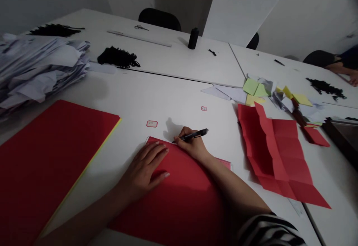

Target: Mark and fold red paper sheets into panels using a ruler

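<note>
A red sheet of paper [184, 201] lies in front of me on the white table. My left hand [147, 164] rests flat on its upper left part, fingers stretched out. Gripped in my right hand [192, 147] is a black pen [194, 135], its tip at the sheet's far edge. A clear ruler [225, 163] shows past the sheet's right side; most of it is hidden. Beyond the sheet are two small red-bordered labels, one [151, 124] near my left hand and one [204, 108] farther off.
On the left lie a stack of red sheets [50, 156] and a heap of white papers [41, 67]. A creased red sheet [279, 152] and paper scraps [257, 89] are on the right. Black cord [117, 57], a black bottle [193, 38] and scissors [141, 27] sit farther back.
</note>
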The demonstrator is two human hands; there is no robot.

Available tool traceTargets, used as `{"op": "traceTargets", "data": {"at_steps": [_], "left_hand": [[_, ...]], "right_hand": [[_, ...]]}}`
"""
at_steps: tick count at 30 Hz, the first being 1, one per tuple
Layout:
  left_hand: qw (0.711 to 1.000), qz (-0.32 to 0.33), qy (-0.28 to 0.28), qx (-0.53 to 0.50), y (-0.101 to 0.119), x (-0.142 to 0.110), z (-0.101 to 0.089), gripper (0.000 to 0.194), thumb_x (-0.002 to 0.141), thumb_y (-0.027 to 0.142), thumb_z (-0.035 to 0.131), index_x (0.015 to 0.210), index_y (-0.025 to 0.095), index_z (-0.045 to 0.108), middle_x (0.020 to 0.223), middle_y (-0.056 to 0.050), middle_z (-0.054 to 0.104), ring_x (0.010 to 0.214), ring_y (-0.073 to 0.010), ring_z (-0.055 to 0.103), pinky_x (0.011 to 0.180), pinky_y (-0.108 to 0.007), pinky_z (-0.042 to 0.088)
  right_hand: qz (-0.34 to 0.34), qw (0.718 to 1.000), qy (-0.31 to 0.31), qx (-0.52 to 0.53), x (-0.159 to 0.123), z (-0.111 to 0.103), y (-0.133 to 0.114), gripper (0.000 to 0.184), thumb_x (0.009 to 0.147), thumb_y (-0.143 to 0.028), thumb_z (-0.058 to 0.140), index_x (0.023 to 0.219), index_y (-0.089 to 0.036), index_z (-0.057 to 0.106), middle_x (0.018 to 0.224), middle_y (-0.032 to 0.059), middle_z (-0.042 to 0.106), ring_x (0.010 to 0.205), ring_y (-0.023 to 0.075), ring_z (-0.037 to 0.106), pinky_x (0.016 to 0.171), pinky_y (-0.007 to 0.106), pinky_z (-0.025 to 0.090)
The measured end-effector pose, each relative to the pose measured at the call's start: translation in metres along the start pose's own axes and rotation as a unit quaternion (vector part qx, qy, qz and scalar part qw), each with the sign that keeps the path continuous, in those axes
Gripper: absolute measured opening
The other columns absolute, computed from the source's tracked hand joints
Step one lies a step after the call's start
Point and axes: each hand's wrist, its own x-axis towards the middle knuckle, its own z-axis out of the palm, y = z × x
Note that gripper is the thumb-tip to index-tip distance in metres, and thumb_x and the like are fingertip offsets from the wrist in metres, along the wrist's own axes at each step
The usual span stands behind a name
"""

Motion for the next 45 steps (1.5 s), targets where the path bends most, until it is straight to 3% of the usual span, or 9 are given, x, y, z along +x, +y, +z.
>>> {"op": "traceTargets", "data": {"at_steps": [16,32,38,45], "left_hand": [[1.000,0.011,0.017,0.008,-0.003,-0.001,0.001,0.059,0.089,0.043,0.055,0.143,0.024,0.042,0.145,-0.007,0.046,0.133,-0.0298,0.040,0.109,-0.047,0.038],[0.999,0.022,0.015,0.023,-0.005,-0.001,0.002,0.059,0.089,0.043,0.055,0.143,0.023,0.041,0.146,-0.007,0.045,0.135,-0.0282,0.037,0.110,-0.045,0.036],[0.999,0.021,0.014,0.029,-0.004,0.000,0.002,0.059,0.089,0.041,0.055,0.143,0.021,0.042,0.146,-0.007,0.044,0.135,-0.0283,0.037,0.110,-0.045,0.036],[0.999,0.020,0.017,0.030,-0.004,-0.002,0.002,0.059,0.090,0.042,0.055,0.144,0.022,0.041,0.146,-0.007,0.045,0.136,-0.0278,0.036,0.111,-0.044,0.035]], "right_hand": [[-0.023,1.000,-0.007,-0.005,0.001,0.001,0.002,0.024,0.079,-0.032,0.063,0.066,-0.021,0.047,0.058,-0.0051,0.046,0.054,0.0101,0.039,0.051,0.023,0.031],[-0.020,0.999,-0.011,-0.034,0.002,0.001,0.004,0.026,0.080,-0.037,0.062,0.067,-0.021,0.047,0.060,-0.0046,0.049,0.055,0.0101,0.041,0.053,0.023,0.033],[-0.011,1.000,0.006,0.010,0.002,0.001,0.006,0.026,0.079,-0.037,0.064,0.067,-0.021,0.048,0.059,-0.0055,0.047,0.054,0.0099,0.040,0.053,0.022,0.033],[0.023,0.992,0.057,0.109,0.005,-0.004,-0.004,0.031,0.080,-0.046,0.065,0.072,-0.021,0.050,0.058,-0.0045,0.056,0.053,0.0109,0.049,0.055,0.024,0.040]]}}
